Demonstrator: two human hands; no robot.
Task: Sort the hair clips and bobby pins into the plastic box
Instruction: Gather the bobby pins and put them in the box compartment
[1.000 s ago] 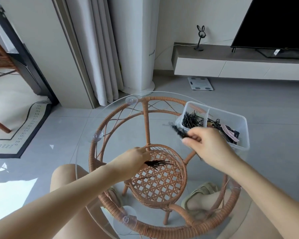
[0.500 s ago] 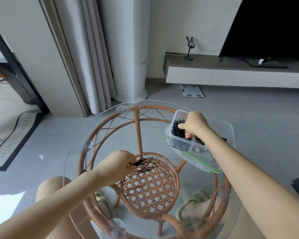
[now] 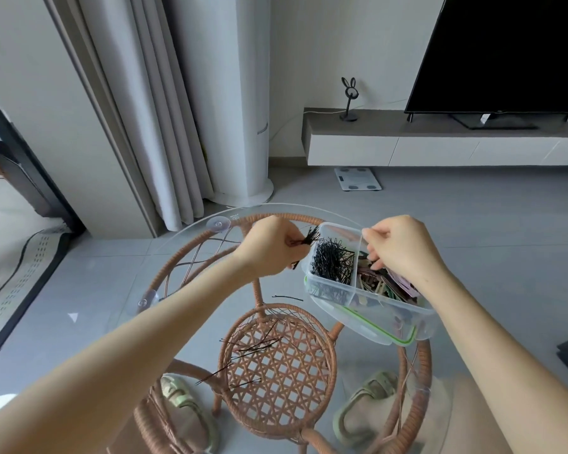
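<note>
We are pinching a bundle of bobby pins (image 3: 311, 238) in our left hand (image 3: 271, 249), while our right hand (image 3: 402, 252) is gripping the tilted plastic box (image 3: 374, 322) by its divider (image 3: 356, 267).

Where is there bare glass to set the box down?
Bare glass tabletop lies near right, between the plastic box and the right forearm, and far left beside the suction cup. The middle is crowded with loose bobby pins.
</note>
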